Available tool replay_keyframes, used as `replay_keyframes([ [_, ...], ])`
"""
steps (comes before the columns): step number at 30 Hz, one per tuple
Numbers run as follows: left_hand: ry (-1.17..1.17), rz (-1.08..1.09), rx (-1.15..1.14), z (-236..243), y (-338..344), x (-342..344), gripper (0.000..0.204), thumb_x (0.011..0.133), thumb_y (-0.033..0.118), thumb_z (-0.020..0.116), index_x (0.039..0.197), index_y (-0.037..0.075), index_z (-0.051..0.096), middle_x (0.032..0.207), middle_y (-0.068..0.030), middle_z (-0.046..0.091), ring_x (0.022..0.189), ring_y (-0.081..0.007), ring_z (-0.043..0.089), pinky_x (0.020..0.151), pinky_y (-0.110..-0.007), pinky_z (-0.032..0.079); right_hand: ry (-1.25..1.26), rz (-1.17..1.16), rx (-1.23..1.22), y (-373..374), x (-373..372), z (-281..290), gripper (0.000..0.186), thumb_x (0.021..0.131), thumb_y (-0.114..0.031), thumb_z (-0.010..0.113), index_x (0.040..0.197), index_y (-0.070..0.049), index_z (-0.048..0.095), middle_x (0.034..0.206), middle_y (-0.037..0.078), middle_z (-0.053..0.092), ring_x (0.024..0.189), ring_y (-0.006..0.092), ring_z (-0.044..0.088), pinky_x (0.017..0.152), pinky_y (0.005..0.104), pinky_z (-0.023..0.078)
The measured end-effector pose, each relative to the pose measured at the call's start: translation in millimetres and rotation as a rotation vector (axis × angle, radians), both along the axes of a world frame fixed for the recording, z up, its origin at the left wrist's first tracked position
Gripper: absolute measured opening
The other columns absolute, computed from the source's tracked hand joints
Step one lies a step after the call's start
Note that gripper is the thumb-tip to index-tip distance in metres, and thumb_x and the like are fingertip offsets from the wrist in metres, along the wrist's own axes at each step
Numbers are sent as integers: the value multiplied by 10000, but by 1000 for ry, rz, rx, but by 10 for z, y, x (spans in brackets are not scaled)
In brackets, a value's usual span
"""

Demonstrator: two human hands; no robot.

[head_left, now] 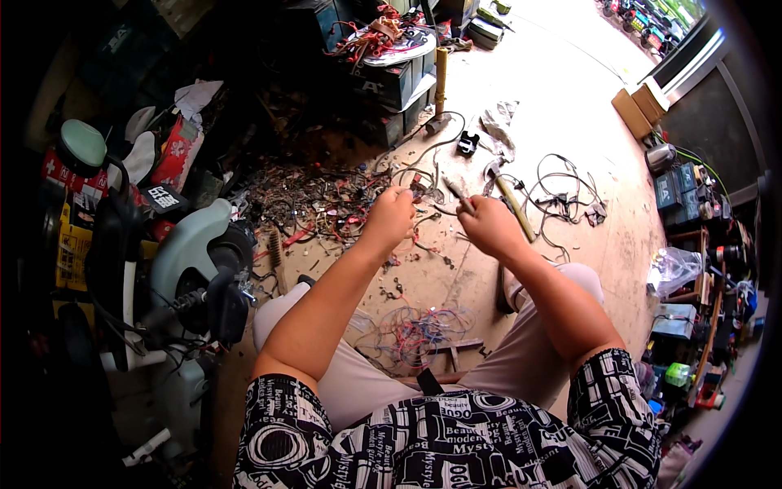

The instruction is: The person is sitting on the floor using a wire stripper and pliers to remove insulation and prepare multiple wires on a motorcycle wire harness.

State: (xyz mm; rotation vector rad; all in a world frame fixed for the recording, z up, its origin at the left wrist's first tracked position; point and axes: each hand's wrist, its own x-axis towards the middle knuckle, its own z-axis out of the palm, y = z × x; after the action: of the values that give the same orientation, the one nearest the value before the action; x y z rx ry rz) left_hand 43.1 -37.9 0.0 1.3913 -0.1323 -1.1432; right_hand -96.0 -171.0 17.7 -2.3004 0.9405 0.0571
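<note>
Over the floor in front of me, my left hand (393, 216) is closed, fingers pinched together beside some dark scraps; what it holds is too small to make out. My right hand (493, 226) is wrapped round a slim greyish tool (453, 189) that points up and to the left. Its exact kind does not show. Between and beyond the hands lie small dark pieces and wire ends. A wooden-handled tool (513, 204) rests on the floor just right of my right hand. Between my legs sits a tangle of thin coloured wires (415, 334).
A heap of wire scraps and small parts (309, 204) spreads to the left. Stacked batteries (391, 85) stand ahead, a hammer (440, 90) beside them. Black cables (562, 191) lie on the right. A scooter-like machine (191, 253) is close on my left; cluttered shelving (700, 318) lines the right.
</note>
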Motion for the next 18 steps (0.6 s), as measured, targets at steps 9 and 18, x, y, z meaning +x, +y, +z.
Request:
replay_keyframes([
  [9, 369, -186, -36, 195, 42, -74, 218, 934, 209, 377, 730, 135, 360, 571, 61, 283, 465, -64, 240, 428, -239, 229, -461, -68, 1080, -80, 72, 36, 424, 877, -248, 594, 1265, -89, 536, 608, -63, 428, 489, 33, 359, 422, 186, 267],
  [18, -139, -288, -43, 155, -25, -247, 206, 972, 295, 444, 934, 92, 435, 591, 74, 293, 477, -43, 253, 434, -224, 244, -434, -79, 965, -155, 57, -74, 232, 874, -326, 616, 896, -95, 600, 574, -48, 418, 477, 41, 378, 409, 203, 263],
])
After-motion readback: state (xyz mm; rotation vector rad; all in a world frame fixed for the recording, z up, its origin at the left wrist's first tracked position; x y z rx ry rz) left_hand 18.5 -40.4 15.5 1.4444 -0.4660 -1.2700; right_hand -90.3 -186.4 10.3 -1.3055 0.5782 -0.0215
